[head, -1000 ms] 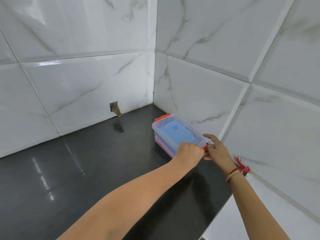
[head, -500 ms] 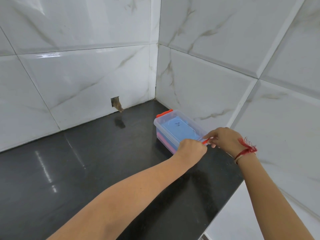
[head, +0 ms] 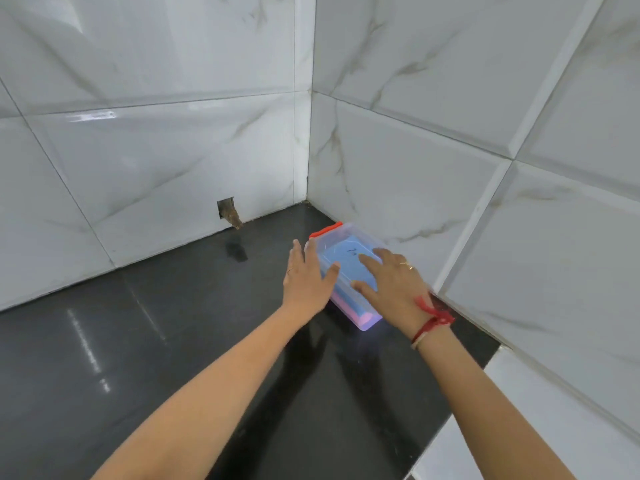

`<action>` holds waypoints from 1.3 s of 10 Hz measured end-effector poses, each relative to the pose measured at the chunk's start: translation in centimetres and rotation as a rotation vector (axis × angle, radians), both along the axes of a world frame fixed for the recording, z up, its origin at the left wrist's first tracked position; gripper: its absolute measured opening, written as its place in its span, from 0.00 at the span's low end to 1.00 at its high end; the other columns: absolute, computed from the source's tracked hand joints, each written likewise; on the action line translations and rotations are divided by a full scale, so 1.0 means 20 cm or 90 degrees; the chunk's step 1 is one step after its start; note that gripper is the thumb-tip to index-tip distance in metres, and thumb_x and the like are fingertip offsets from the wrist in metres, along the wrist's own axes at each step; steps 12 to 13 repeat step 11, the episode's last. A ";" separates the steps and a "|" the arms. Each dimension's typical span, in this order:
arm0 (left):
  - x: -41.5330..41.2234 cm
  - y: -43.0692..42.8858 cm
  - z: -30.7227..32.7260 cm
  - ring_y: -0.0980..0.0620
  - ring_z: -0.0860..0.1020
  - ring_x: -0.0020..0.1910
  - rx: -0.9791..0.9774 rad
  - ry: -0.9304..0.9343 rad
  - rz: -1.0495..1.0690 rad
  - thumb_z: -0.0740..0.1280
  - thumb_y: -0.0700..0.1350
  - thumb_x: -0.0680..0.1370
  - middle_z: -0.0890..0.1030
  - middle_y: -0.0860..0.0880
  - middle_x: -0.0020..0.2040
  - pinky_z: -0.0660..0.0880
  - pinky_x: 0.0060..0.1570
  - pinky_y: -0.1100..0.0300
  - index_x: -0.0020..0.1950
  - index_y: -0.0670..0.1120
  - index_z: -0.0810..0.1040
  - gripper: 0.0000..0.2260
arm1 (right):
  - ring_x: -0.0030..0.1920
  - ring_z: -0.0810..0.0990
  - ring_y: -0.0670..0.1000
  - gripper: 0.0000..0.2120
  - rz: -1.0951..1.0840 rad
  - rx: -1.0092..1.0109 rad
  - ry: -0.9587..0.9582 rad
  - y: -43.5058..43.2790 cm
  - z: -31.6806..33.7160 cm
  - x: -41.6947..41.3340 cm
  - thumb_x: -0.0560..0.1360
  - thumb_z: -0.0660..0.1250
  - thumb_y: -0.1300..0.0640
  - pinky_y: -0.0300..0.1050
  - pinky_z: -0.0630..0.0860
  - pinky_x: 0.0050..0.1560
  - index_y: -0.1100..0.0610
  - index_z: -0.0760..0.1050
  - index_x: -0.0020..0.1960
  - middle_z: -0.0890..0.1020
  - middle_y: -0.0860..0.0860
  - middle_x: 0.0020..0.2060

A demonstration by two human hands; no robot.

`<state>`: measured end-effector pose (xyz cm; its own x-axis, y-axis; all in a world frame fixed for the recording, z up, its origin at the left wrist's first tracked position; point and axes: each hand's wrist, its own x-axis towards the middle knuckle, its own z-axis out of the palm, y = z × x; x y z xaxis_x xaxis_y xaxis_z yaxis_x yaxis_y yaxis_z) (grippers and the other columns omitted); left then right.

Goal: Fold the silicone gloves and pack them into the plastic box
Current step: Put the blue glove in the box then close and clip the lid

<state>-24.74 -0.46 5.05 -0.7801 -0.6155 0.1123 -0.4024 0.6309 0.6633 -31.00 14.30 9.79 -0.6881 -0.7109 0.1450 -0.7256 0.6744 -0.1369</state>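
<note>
A clear plastic box (head: pixel 346 251) with a lid and an orange clasp (head: pixel 325 230) at its far end sits on the black counter beside the right wall. Through the lid I see a folded blue glove (head: pixel 348 261) on top and a pink one (head: pixel 360 318) beneath. My left hand (head: pixel 306 282) lies flat against the box's left side, fingers spread, thumb on the lid. My right hand (head: pixel 391 282) rests flat on the lid's near right part, fingers apart, hiding the near clasp. Neither hand grips anything.
The glossy black counter (head: pixel 173 341) runs into a corner of white marbled wall tiles (head: pixel 415 188). A small broken hole (head: pixel 228 213) sits low in the back wall. The counter's edge (head: pixel 450 410) drops off at the lower right.
Both hands left the near orange clasp, where they were pinching with closed fingers, and have opened flat on the box lid and side. The view has tilted a little.
</note>
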 end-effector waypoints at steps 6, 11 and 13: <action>-0.28 0.16 -0.07 0.40 0.56 0.75 0.141 -0.044 -0.105 0.46 0.57 0.82 0.39 0.42 0.78 0.64 0.70 0.44 0.76 0.58 0.39 0.25 | 0.76 0.54 0.56 0.32 -0.063 0.123 -0.003 0.04 -0.18 -0.25 0.76 0.44 0.33 0.62 0.49 0.73 0.45 0.50 0.76 0.53 0.50 0.77; -0.04 -0.01 0.03 0.45 0.58 0.75 0.099 0.014 -0.177 0.57 0.55 0.81 0.58 0.47 0.77 0.59 0.72 0.46 0.77 0.54 0.50 0.27 | 0.77 0.50 0.56 0.33 -0.067 0.048 -0.098 0.02 -0.13 -0.26 0.76 0.47 0.33 0.61 0.45 0.74 0.49 0.50 0.76 0.52 0.52 0.77; -0.04 -0.01 0.03 0.45 0.58 0.75 0.099 0.014 -0.177 0.57 0.55 0.81 0.58 0.47 0.77 0.59 0.72 0.46 0.77 0.54 0.50 0.27 | 0.77 0.50 0.56 0.33 -0.067 0.048 -0.098 0.02 -0.13 -0.26 0.76 0.47 0.33 0.61 0.45 0.74 0.49 0.50 0.76 0.52 0.52 0.77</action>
